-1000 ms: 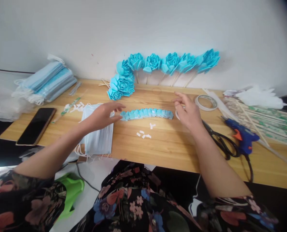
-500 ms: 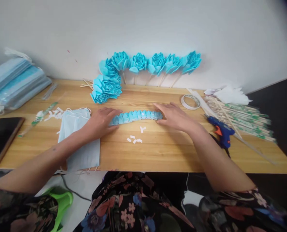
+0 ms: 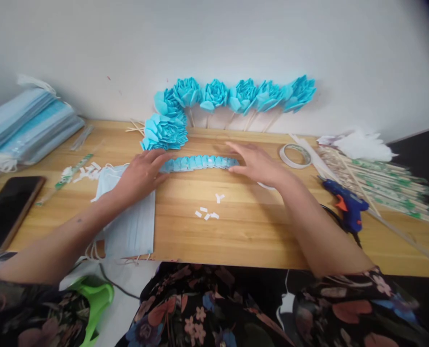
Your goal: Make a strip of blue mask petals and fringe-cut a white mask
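Observation:
A strip of folded blue petals (image 3: 199,162) lies across the middle of the wooden table (image 3: 243,231). My left hand (image 3: 142,172) rests flat on its left end, fingers stretched out. My right hand (image 3: 257,164) lies flat at its right end, fingers spread and touching the strip. Neither hand grips anything. A pale blue face mask (image 3: 129,226) lies under my left wrist, reaching the table's front edge. Small white paper scraps (image 3: 209,212) lie in front of the strip.
Several blue paper flowers on sticks (image 3: 236,96) lean on the wall. A stack of masks (image 3: 26,125) and a phone (image 3: 8,209) sit at left. A tape roll (image 3: 295,155), blue glue gun (image 3: 346,205) and wooden sticks (image 3: 380,183) lie at right.
Both hands have come down flat onto the ends of the petal strip and pushed it a little away from me. The view shifted slightly.

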A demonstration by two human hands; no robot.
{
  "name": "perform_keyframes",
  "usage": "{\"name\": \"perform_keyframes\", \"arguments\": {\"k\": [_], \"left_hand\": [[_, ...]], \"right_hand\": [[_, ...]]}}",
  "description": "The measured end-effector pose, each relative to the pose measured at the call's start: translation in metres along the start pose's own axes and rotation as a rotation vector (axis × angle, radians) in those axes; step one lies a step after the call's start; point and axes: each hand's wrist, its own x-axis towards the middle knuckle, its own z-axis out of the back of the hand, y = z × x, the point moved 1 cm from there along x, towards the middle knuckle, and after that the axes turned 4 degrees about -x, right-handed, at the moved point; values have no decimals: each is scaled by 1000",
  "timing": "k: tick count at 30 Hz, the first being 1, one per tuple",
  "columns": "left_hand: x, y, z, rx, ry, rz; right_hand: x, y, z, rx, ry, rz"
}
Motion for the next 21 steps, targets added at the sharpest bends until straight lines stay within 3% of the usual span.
{"name": "perform_keyframes", "arguments": {"k": [4,7,11,15,21], "left_hand": [[-25,-7,17,2,-66,-13],[-48,-12,20,0,-31,6],[-74,-17,13,-14,19,74],[-94,-17,6,-16,-19,111],[-108,-10,17,-71,-7,49]], "right_hand": [[-28,3,7,73,-208,38],[-44,11,4,96,-259,72],[-49,30,-8,83,-216,184],[-47,44,-19,60,-137,258],[-39,51,-33,54,-80,274]]}}
